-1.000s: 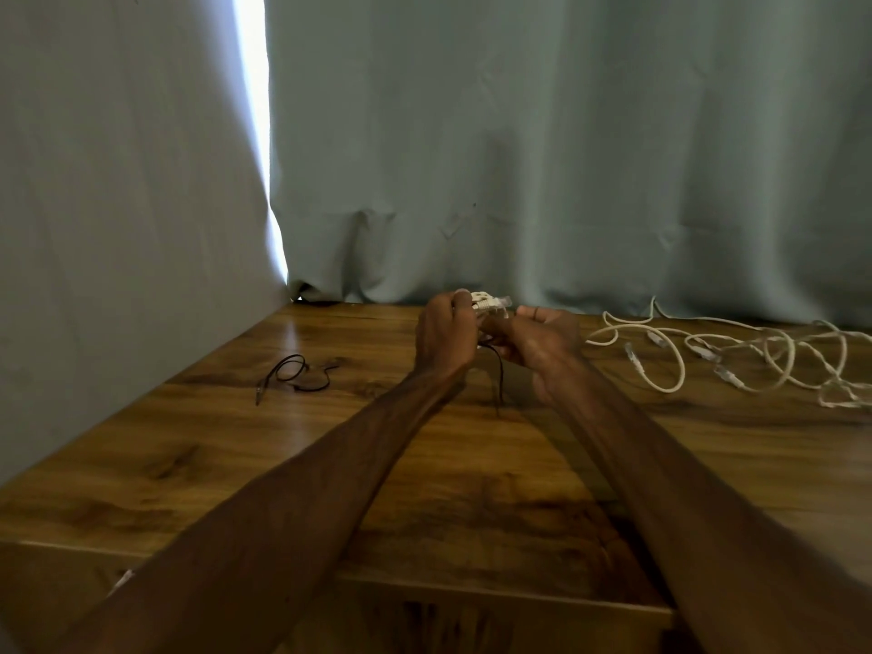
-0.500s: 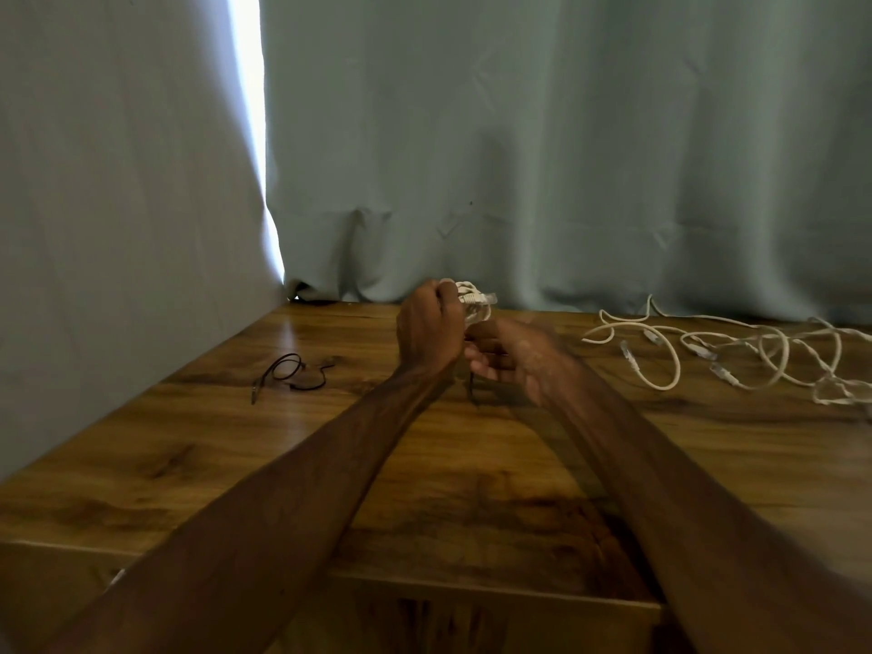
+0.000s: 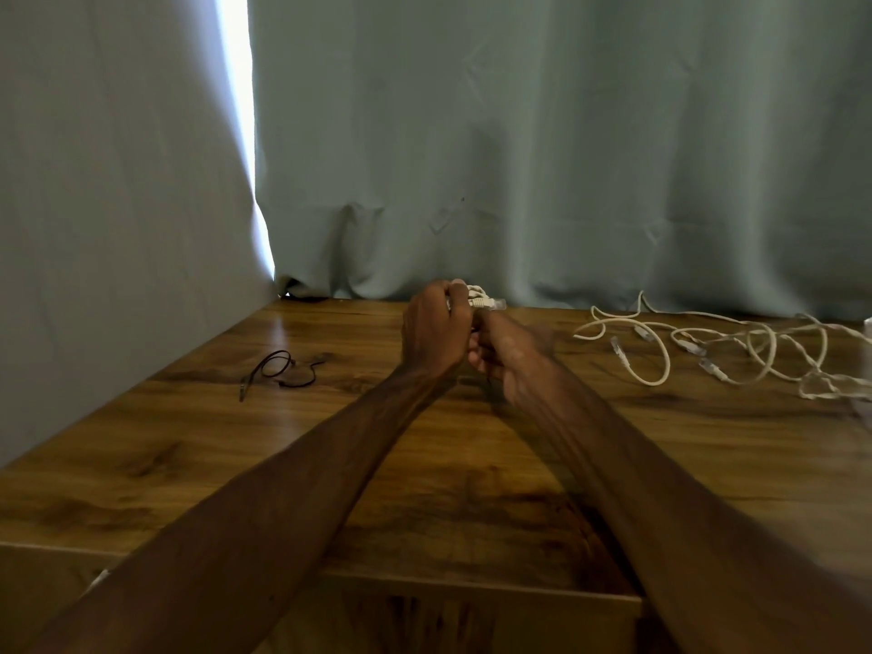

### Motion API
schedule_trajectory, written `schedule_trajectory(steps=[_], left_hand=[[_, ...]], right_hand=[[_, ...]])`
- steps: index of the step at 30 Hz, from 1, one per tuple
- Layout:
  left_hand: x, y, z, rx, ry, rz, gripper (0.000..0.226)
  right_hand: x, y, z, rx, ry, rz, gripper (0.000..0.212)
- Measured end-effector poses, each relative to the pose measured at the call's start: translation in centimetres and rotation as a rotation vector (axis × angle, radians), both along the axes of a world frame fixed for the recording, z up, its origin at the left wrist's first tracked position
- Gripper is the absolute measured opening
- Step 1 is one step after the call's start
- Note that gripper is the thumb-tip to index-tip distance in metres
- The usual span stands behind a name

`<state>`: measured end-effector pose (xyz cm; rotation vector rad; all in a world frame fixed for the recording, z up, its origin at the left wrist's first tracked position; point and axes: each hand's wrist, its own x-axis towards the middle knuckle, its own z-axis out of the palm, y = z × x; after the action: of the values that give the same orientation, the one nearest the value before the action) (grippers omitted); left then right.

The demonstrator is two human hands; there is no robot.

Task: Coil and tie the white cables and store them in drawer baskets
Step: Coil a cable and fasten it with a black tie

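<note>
Nearby, left of the hands: a thin black cord lies in a loose loop on the wooden bench, well apart from them. Right side, toward the far edge: a tangle of loose white cables with clear plugs, spread flat, also apart. A grey-green curtain hangs behind, hem meeting the bench, with a bright gap at left. Both forearms cross the bench and cover much of its middle.

Left hand is raised over the far-centre bench, fingers clenched round a coiled white cable; the hand hides most of the coil. One plug end sticks out rightward, long axis roughly level. Right hand sits just beside and below, touching the left, blurred. Its fingers are curled, but whether they grasp anything cannot be told.
</note>
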<state>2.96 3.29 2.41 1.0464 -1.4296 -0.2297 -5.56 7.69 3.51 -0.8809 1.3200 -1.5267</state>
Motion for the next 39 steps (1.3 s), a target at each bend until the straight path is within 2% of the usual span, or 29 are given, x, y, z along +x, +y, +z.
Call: schedule_trajectory(steps=[5, 11, 15, 18, 23, 27, 31, 35, 39], left_hand=[[-0.3, 0.2, -0.1, -0.018, -0.024, 0.005, 0.035], [0.2, -0.1, 0.4, 0.009, 0.058, -0.001, 0.027], [1.1, -0.9, 0.4, -0.033, 0.083, 0.008, 0.034], [1.5, -1.2, 0.4, -0.035, 0.085, -0.008, 0.040], [1.1, -1.0, 0.4, -0.019, 0.012, -0.109, 0.027], [1.3, -1.4, 0.7, -0.018, 0.006, -0.157, 0.034], [2.1, -1.5, 0.5, -0.083, -0.121, -0.068, 0.036], [2.7, -2.0, 0.7, -0.096, -0.188, 0.060, 0.039], [3.5, -2.4, 0.7, -0.106, -0.221, 0.157, 0.038]], right_hand=[[0.2, 0.5, 0.0, -0.026, -0.069, -0.044, 0.024], [0.1, 1.1, 0.6, -0.020, -0.064, 0.073, 0.015], [0.3, 1.3, 1.1, 0.013, -0.122, 0.168, 0.007], [0.4, 1.2, 1.1, 0.028, -0.167, 0.187, 0.011], [-0.1, 0.9, 1.1, 0.021, -0.278, 0.186, 0.020], [-0.3, 1.1, 1.0, 0.008, -0.293, 0.229, 0.014], [0.0, 1.1, 1.1, 0.051, -0.220, 0.270, 0.016], [-0.7, 1.2, 1.6, 0.140, -0.038, 0.349, 0.015], [-0.9, 1.1, 1.7, 0.040, 0.208, 0.193, 0.019]])
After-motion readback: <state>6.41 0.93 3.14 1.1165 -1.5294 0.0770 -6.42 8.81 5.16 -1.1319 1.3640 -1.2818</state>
